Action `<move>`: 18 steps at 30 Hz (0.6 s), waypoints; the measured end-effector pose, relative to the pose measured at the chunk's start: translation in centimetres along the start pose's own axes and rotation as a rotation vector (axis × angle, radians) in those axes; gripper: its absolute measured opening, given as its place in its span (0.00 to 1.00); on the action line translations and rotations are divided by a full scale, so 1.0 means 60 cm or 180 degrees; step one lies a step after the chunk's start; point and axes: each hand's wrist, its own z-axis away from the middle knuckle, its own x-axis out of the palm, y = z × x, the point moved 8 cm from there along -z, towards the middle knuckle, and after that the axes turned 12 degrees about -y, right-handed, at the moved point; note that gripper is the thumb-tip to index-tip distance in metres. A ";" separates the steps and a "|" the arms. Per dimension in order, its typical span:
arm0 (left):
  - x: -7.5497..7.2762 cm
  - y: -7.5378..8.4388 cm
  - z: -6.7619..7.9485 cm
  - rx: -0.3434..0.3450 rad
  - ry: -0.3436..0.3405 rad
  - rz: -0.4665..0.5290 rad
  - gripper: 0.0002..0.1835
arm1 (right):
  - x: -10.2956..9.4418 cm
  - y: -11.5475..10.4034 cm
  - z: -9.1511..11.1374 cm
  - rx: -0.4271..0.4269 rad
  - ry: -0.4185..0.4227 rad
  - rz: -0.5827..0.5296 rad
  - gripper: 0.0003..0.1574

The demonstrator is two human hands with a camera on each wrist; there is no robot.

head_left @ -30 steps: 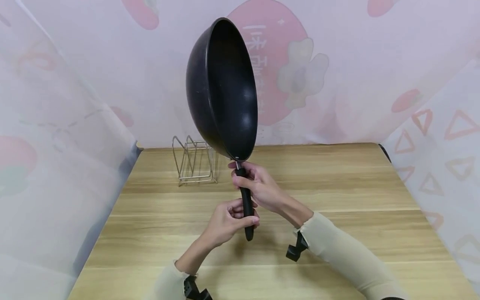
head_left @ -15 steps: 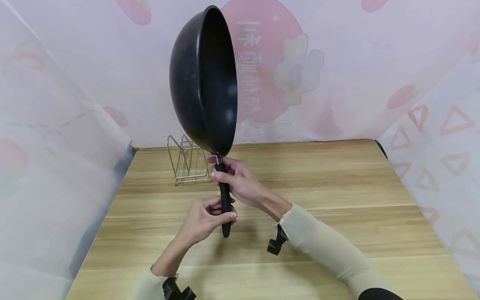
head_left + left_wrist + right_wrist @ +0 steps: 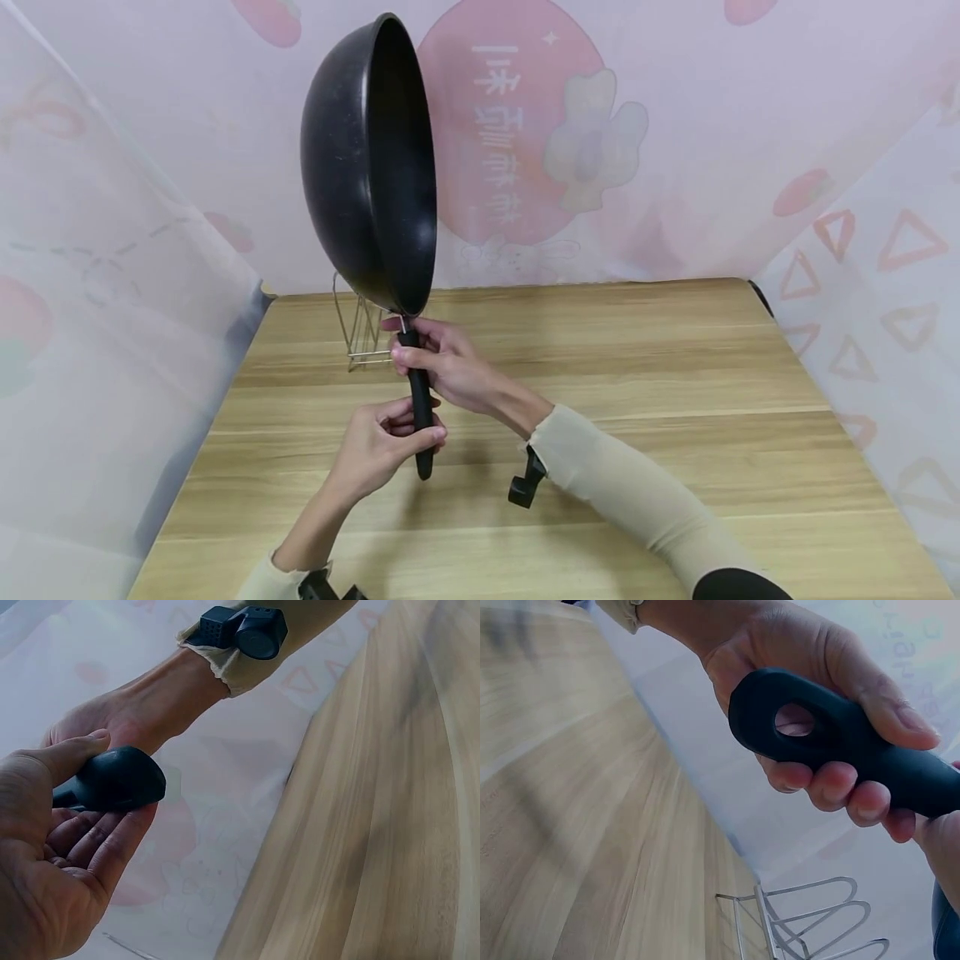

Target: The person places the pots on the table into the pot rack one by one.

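Note:
A deep black wok [image 3: 337, 167] stands upright in the air in the head view, its open side turned to the right. Its black handle [image 3: 422, 408] points down between both hands. My left hand [image 3: 371, 450] pinches the lower part, thumb in front and fingers behind. Higher up, close to the bowl, my right hand [image 3: 453, 367] grips the handle. In the right wrist view the handle's end [image 3: 754, 712] shows a hanging hole, with the left hand [image 3: 787, 645] around it. The left wrist view shows the handle end [image 3: 124, 780] between thumb and fingers.
A silver wire rack [image 3: 367, 358] stands at the back left of the wooden table [image 3: 637, 350], partly hidden by the wok and right hand. Its upright loops [image 3: 825, 907] show in the right wrist view. Printed cloth walls [image 3: 675, 150] enclose the table's back and sides.
Both hands and the wok have moved left across the head view, so the wok now covers more of the wire rack. The grip on the handle looks the same.

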 end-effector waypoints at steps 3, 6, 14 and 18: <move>-0.007 -0.002 0.008 0.0043 0.0038 -0.0012 0.14 | 0.006 0.009 -0.011 0.0017 -0.0086 -0.0042 0.24; -0.013 -0.007 0.015 0.0031 0.0068 -0.0014 0.16 | 0.012 0.018 -0.019 0.0023 -0.0170 -0.0072 0.24; -0.032 -0.016 0.027 -0.0063 0.0217 -0.0076 0.18 | 0.017 0.033 -0.035 0.0019 -0.0281 -0.0191 0.25; -0.034 -0.020 0.029 -0.0102 0.0248 -0.0064 0.19 | 0.017 0.042 -0.040 0.0051 -0.0319 -0.0249 0.25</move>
